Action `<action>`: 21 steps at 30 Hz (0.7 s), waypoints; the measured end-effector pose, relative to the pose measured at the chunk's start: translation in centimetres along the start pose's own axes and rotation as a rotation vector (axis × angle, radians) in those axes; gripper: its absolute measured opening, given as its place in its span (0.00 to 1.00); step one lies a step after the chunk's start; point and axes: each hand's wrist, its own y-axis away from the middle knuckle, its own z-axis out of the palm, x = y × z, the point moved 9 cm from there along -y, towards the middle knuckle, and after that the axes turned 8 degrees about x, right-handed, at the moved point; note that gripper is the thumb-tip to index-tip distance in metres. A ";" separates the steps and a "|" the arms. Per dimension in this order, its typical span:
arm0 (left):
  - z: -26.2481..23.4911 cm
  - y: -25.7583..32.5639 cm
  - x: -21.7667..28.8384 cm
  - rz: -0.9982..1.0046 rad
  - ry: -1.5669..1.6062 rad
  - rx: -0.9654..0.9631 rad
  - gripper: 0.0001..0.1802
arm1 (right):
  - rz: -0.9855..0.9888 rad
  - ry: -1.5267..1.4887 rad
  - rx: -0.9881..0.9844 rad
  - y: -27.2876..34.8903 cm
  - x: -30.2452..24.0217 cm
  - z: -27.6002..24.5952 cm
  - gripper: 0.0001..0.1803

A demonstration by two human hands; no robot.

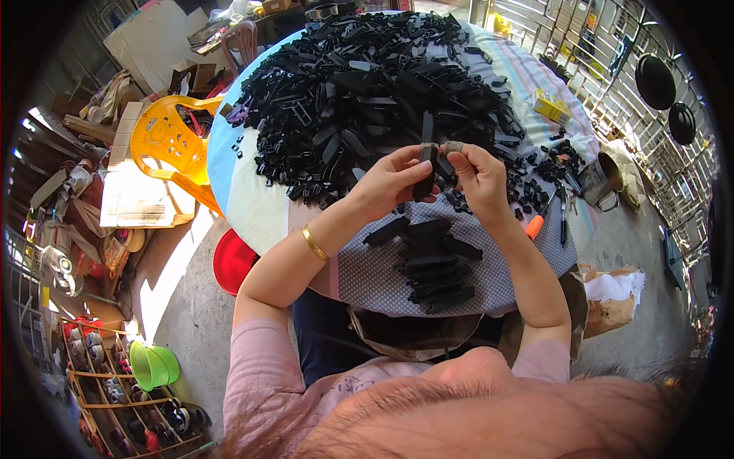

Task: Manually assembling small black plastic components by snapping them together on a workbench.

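Observation:
My left hand (391, 182), with a gold bangle on its wrist, is closed around a long black plastic piece (427, 130) that stands upright above the near part of the table. Close beside it, my right hand (482, 177) is closed, with its thumb and fingertips pinched against a small dark part (446, 170) at the left hand's fingertips. Whether the two parts are joined cannot be made out. Below my hands lies a neat stack of black plastic pieces (437, 268) on the dotted cloth. Beyond them spreads a large heap of loose black plastic pieces (336, 99).
An orange-handled tool (534, 226) and a dark pen (564, 229) lie right of my right forearm. A metal mug (602, 177) and a yellow box (551, 106) stand at the table's right. Left are a yellow chair (172, 138), a red stool (233, 262) and a green bucket (153, 366).

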 end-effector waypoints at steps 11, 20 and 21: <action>0.2 0.2 -0.4 -0.005 0.029 0.035 0.20 | -0.233 0.049 -0.043 0.4 -2.3 1.1 0.09; 0.4 0.4 -0.3 0.027 0.015 0.045 0.21 | -0.473 0.338 0.114 0.9 -4.8 0.1 0.03; 0.4 0.4 -0.3 0.037 0.020 0.049 0.21 | -0.473 0.338 0.114 0.9 -4.7 0.1 0.03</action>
